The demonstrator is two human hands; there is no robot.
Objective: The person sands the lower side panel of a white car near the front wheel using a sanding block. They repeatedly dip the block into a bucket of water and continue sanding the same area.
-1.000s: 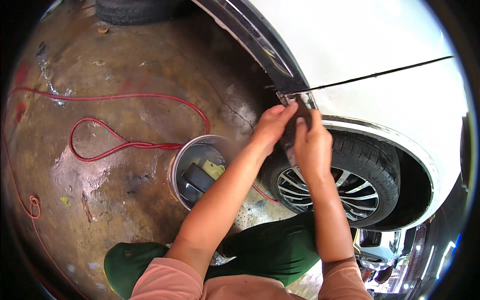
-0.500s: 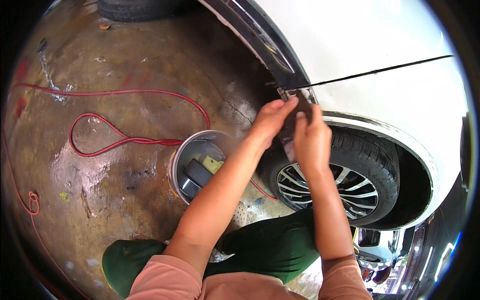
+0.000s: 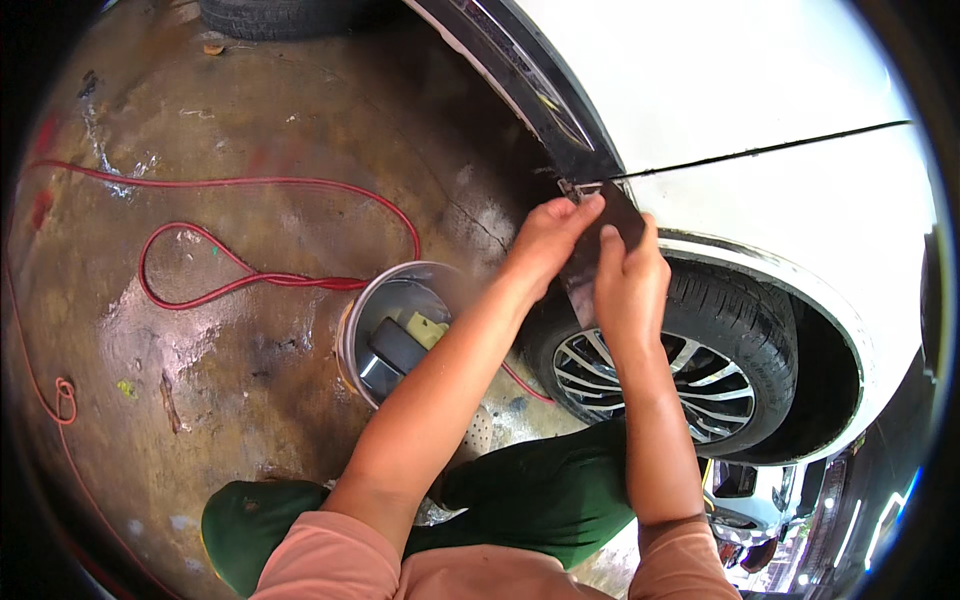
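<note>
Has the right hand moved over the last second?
Yes, slightly: the right hand, on the dark sheet, has shifted toward the picture's right, judged against the left end of the dark seam in the white car body.

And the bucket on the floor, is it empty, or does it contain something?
Not empty: inside the bucket, a dark block-shaped object and a yellow-green piece are visible.

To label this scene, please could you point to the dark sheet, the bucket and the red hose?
Dark sheet (image 3: 621, 210): head view, on its upper part.
Bucket (image 3: 401, 299): head view, bare inner wall.
Red hose (image 3: 310, 282): head view, its doubled stretch.
</note>
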